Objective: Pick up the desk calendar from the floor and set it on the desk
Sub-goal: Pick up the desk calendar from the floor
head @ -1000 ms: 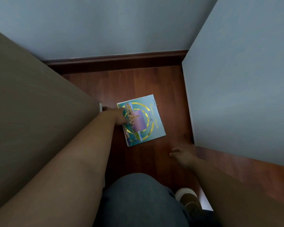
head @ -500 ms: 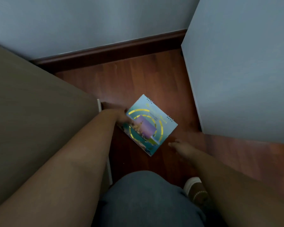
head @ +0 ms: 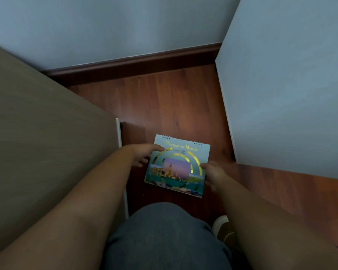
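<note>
The desk calendar [head: 179, 164] is a spiral-bound card with a teal cover, gold arcs and photo panels. It is held just above the red-brown wooden floor [head: 164, 106], spiral edge away from me. My left hand [head: 144, 153] grips its left edge, thumb on the cover. On the opposite edge, my right hand [head: 213, 173] grips it with the thumb on top. The brown desk top [head: 43, 137] fills the left of the view, its edge right beside my left forearm.
A pale blue-grey cabinet side [head: 289, 90] stands close on the right. The wall with a dark skirting board [head: 137, 65] closes the narrow gap ahead. My knee in grey trousers [head: 164, 236] and a shoe [head: 222, 228] are below.
The calendar has been lifted off the floor and turned square to me. My right hand moved from the floor onto its right edge. The left hand kept its hold.
</note>
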Demonstrator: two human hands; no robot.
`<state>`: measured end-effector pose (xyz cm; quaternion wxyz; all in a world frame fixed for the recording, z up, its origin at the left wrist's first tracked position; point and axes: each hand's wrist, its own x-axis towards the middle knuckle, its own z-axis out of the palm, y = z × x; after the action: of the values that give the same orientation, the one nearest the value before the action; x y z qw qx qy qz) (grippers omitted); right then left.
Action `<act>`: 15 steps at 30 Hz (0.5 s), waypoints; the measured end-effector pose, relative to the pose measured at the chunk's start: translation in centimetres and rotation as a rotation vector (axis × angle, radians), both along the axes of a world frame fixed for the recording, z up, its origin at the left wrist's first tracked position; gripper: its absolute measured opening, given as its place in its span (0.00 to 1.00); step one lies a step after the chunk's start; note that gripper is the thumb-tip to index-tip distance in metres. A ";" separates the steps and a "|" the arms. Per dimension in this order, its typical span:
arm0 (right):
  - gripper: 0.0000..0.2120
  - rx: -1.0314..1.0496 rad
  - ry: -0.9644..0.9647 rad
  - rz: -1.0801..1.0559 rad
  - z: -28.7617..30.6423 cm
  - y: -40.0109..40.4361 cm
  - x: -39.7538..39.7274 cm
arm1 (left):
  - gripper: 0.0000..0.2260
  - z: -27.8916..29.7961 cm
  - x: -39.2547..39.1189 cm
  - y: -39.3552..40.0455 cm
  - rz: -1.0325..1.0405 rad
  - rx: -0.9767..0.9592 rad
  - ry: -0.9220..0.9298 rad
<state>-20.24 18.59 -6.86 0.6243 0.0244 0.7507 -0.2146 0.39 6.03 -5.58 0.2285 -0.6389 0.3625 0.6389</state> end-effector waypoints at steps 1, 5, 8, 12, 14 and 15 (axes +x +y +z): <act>0.10 -0.018 0.052 0.049 0.3 -0.3 0.0 | 0.31 0.2 0.4 0.2 0.077 0.001 0.010; 0.11 -0.049 0.275 0.211 1.7 -2.0 -0.2 | 0.31 0.9 1.6 1.9 0.260 -0.033 -0.030; 0.03 -0.057 0.244 0.427 1.9 -3.7 -1.0 | 0.28 1.9 2.0 3.0 0.374 -0.065 -0.051; 0.11 -0.106 0.164 0.432 6.9 -5.7 -1.2 | 0.22 6.3 1.2 3.3 0.610 -0.225 0.024; 0.08 -0.154 0.138 0.400 12.1 -6.1 -1.4 | 0.23 9.8 0.8 3.4 0.700 -0.311 0.022; 0.07 -0.170 0.115 0.383 14.6 -6.3 -1.6 | 0.22 11.9 0.7 3.5 0.715 -0.338 0.003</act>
<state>-21.84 12.31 7.77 0.6098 -0.1836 0.7551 -0.1557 1.11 9.51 6.35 -0.1171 -0.7526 0.2174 0.6104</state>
